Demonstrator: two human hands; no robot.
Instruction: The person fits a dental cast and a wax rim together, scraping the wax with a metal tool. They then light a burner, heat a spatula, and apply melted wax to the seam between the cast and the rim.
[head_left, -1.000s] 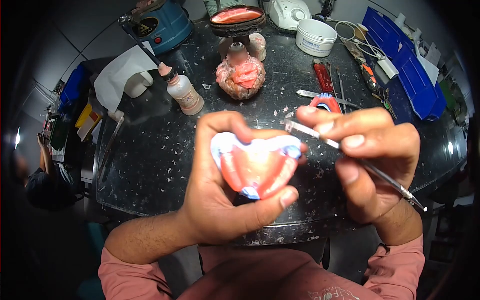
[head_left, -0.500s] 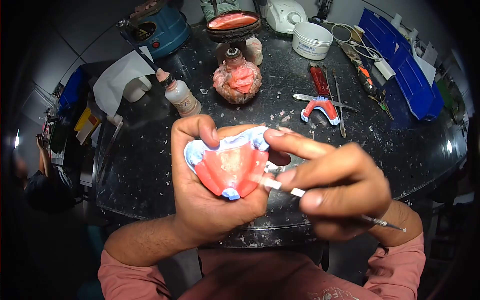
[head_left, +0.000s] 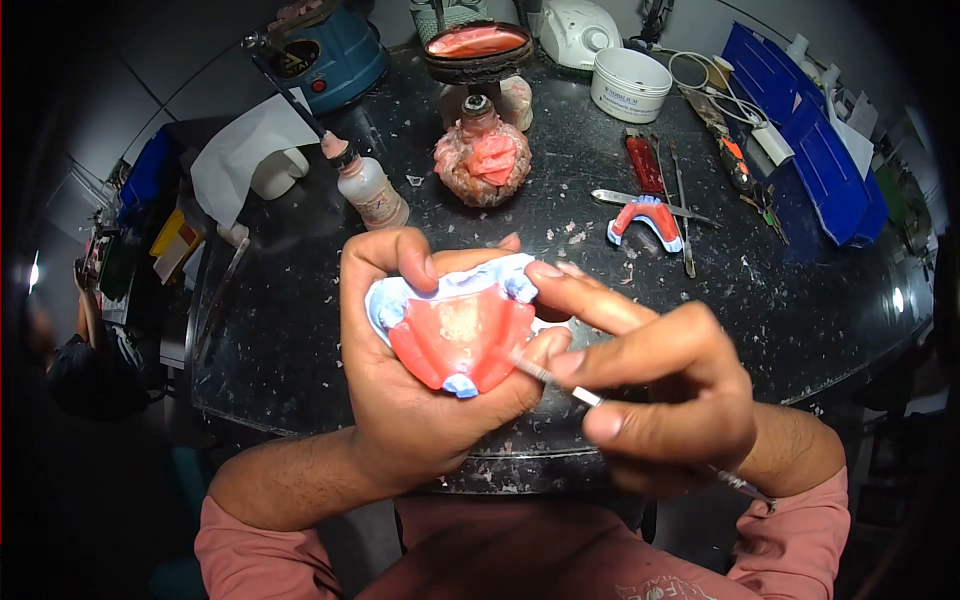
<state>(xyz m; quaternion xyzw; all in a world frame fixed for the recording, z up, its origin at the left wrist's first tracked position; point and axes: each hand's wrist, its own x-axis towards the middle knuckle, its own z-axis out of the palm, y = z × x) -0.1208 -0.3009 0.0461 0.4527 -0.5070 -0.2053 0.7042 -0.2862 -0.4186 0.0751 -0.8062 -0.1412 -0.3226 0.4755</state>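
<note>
A blue-white dental cast with a red wax layer across its face lies in my left hand, whose fingers and thumb wrap round it. Between the thumb and fingers of my right hand is a thin metal tool, slightly blurred. Its front end meets the right part of the red wax, and its other end sticks out below the hand. One fingertip of my right hand rests by the cast's upper right corner.
Behind my hands stand a dropper bottle, a wax-covered burner, a dish of red wax and a white tub. A smaller cast lies among metal tools to the right. Part of another person shows far left.
My right hand has shifted slightly left, and the tool has changed its angle a little. The cast stays nearly in place in my left hand. The view has shifted slightly.
</note>
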